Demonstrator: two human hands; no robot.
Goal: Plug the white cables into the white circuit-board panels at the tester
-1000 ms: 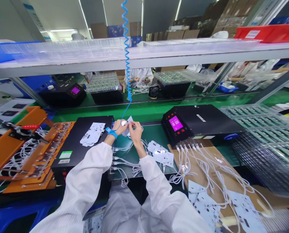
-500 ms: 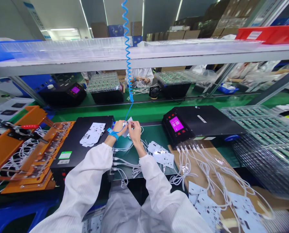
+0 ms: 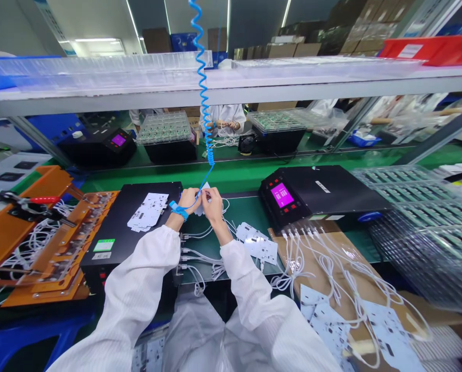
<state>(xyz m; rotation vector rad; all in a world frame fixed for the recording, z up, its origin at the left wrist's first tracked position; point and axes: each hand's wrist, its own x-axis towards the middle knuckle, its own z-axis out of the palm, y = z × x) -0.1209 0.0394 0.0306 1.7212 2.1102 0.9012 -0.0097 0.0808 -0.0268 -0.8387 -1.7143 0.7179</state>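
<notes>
Over the dark green bench, my left hand (image 3: 189,200) grips a white circuit board (image 3: 200,207), its fingers closed around the edge. A blue wrist strap (image 3: 179,210) circles my left wrist, tied to a coiled blue cord (image 3: 203,88) hanging from above. Close against it, my right hand (image 3: 213,203) is pinched at the same board; the fingers hide what exactly they hold. White cables (image 3: 200,254) run from the left black box toward the area below my hands. More white boards (image 3: 256,244) lie just right of my right forearm.
Stacked white boards (image 3: 149,211) rest on the left black box (image 3: 118,243). At right stand a black tester (image 3: 324,191) with a lit magenta screen and trays of green boards (image 3: 417,206). An orange fixture (image 3: 60,248) is far left. A co-worker's hands (image 3: 227,125) show behind the shelf.
My hands have drawn slightly closer together around the board. The left hand has turned a little, and the view has shifted slightly.
</notes>
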